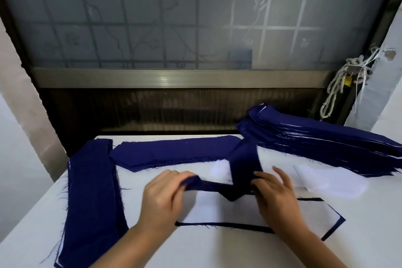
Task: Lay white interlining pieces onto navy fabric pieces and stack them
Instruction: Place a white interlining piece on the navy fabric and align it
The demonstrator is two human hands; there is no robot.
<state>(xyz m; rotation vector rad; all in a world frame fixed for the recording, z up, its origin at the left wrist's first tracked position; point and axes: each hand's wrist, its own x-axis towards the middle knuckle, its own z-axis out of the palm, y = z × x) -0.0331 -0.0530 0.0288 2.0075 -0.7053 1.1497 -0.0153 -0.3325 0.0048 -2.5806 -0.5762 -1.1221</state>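
Navy fabric piece (244,165): a long, dark blue strip with frayed thread edges, held folded and slightly blurred just above the middle of the white table (195,250). One run rises toward 12 o'clock, the other crosses toward 9 o'clock, and a pointed corner of the fold hangs at 6 o'clock between the hands. Left hand (163,198): fingers curled together, clamped on the strip's 9 o'clock end. Right hand (277,199): thumb and forefinger pinch the strip at the fold; the other fingers are spread apart and relaxed. Directly beneath both hands a white interlining piece (217,210) lies on a second navy piece, of which only a thin dark border (228,225) shows around the white. At 9 o'clock a stack of navy strips (91,198) runs front to back, with white showing at its near edge. At 12 o'clock one flat navy piece (174,152) lies crosswise. At 2 o'clock a tall fanned pile (326,143) of navy pieces shows thin white lines between its layers. At 3 o'clock loose white interlining (330,180) lies just beside that pile. Behind the table is a frosted window (152,17); a knotted rope (337,87) hangs at its right side.
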